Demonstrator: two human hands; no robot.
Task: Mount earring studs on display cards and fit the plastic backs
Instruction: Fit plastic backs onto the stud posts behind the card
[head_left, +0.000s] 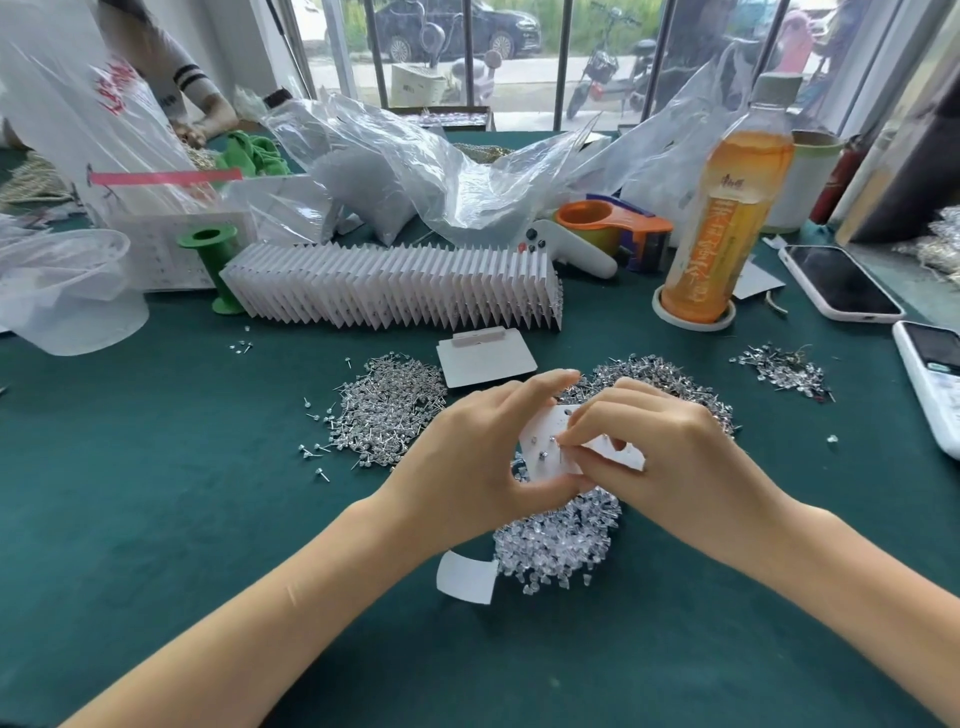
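Observation:
A small white display card with a few studs in it is held above the green table. My left hand grips its left side, thumb underneath. My right hand pinches a stud at the card's face with thumb and forefinger. A heap of silver studs lies to the left, a second stud heap behind my hands, a third stud heap at the right. Clear plastic backs are piled under my hands. A blank card lies beyond, and a card piece lies near.
A long row of finished cards stands across the middle. Behind it are plastic bags, a green spool, an orange tape dispenser and a drink bottle. Two phones lie at the right. Another person's arm is at the far left.

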